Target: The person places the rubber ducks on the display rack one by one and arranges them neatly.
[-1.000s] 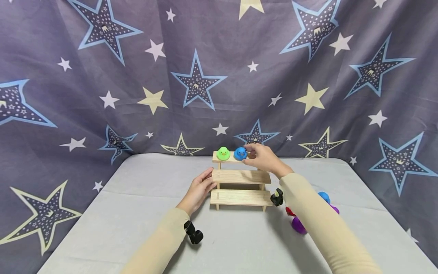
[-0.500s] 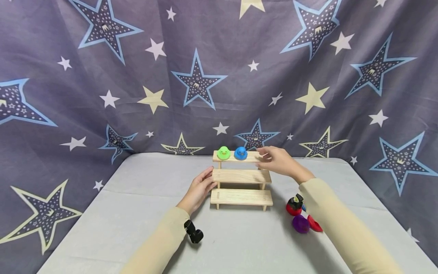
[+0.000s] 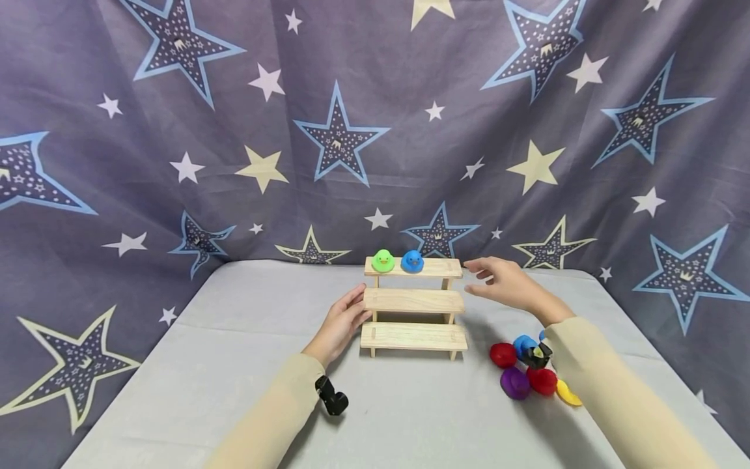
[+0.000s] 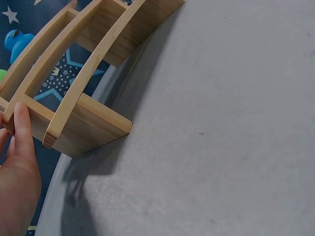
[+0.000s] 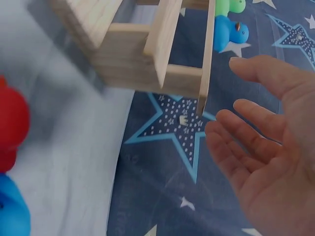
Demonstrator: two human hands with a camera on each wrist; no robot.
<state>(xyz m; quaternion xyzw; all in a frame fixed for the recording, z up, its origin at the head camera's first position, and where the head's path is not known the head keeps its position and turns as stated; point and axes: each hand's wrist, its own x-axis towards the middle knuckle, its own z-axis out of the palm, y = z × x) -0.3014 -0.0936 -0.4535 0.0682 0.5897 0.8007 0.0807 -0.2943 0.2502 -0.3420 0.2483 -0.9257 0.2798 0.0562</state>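
Steadying wooden step shelf (image 3: 413, 301) left edge, left hand (image 3: 341, 324) fingers straight, right hand (image 3: 505, 283) fingers apart, hovering beside right edge.

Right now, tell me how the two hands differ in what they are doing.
The left hand rests its fingers against the left end of the wooden stand; the right hand hangs in the air beside the stand's right end, touching nothing. Both are open, in beige sleeves.

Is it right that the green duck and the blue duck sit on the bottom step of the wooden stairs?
Not quite. In the head view the green duck and the blue duck sit side by side on the top step of the wooden stairs, not the bottom one, which is bare.
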